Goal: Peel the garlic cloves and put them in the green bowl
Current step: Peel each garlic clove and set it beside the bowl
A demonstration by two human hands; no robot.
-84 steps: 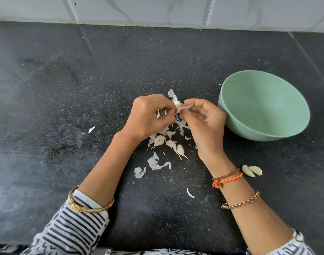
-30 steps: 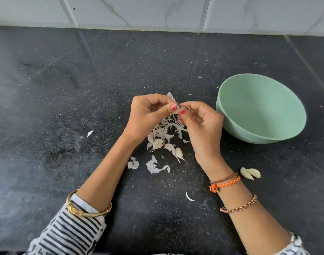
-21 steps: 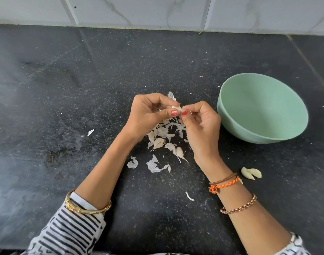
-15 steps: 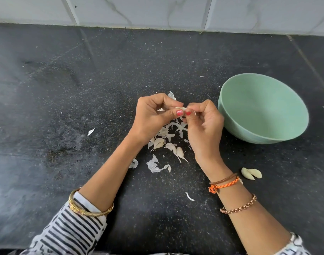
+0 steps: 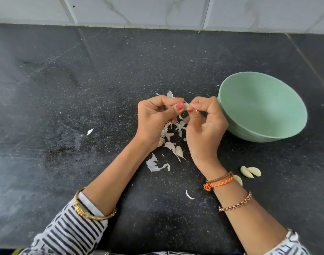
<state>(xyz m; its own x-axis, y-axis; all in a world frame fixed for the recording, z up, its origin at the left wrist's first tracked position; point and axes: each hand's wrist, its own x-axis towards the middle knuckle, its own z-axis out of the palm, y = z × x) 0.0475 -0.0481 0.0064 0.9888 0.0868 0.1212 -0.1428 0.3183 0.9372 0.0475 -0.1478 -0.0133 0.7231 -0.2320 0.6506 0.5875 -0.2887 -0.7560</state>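
My left hand (image 5: 155, 118) and my right hand (image 5: 205, 124) meet above the black counter, both pinching one small garlic clove (image 5: 185, 105) between thumbs and fingertips; most of the clove is hidden by my fingers. A thin strip of skin sticks out at my right fingers. The green bowl (image 5: 262, 107) stands just right of my right hand, and what I see of its inside holds nothing. Two peeled cloves (image 5: 250, 173) lie on the counter beside my right wrist, and another clove (image 5: 179, 150) lies among the skins below my hands.
Loose garlic skins (image 5: 155, 165) are scattered on the counter under and in front of my hands, with single flakes at the left (image 5: 90, 131) and near my right forearm (image 5: 188, 195). A white tiled wall (image 5: 157, 11) bounds the counter at the back.
Both hands have stayed together on the clove and drifted slightly right toward the bowl. My fingertips have shifted on the clove as skin comes away. The bowl and loose cloves have not moved.
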